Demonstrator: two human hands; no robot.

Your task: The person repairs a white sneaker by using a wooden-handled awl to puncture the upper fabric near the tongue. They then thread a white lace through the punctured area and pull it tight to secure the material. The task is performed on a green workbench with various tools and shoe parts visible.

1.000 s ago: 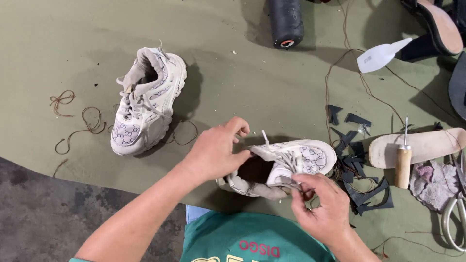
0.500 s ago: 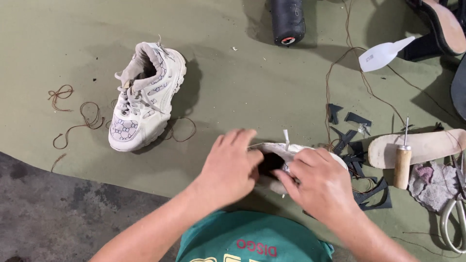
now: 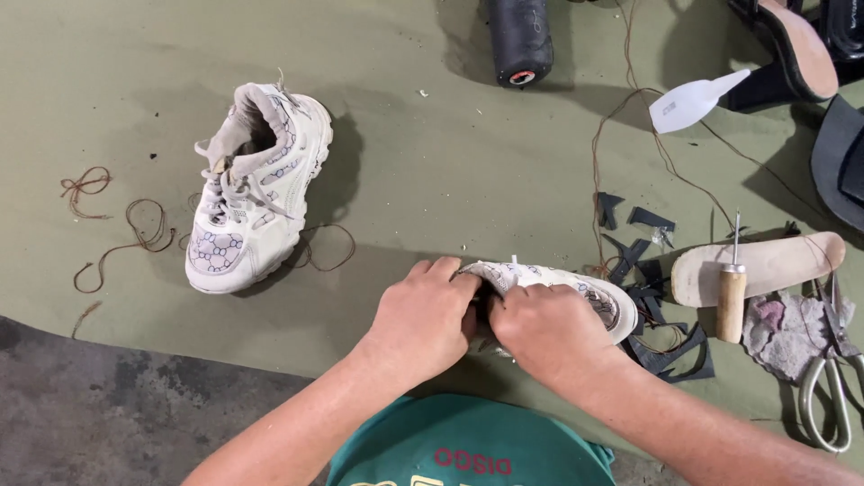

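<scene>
A white patterned sneaker (image 3: 576, 292) lies on its side on the green mat (image 3: 432, 180) close in front of me. My left hand (image 3: 423, 315) grips its heel end and opening. My right hand (image 3: 544, 328) closes over the middle of the same sneaker, fingers curled against the left hand. Only the toe end shows beyond my knuckles. The matching white sneaker (image 3: 256, 184) stands upright to the left, laces loose, apart from both hands.
An awl with a wooden handle (image 3: 732, 292) rests on a tan insole (image 3: 774, 265) at right. Scissors (image 3: 832, 378) and a rag (image 3: 787, 328) lie beyond. Black rubber scraps (image 3: 666, 346), brown thread (image 3: 135, 238), a black spool (image 3: 520, 40) and a white spatula-shaped tool (image 3: 693, 101) surround them.
My right hand has moved from the sneaker's underside onto its top, meeting the left hand. The sneaker has been turned and is now mostly covered by both hands.
</scene>
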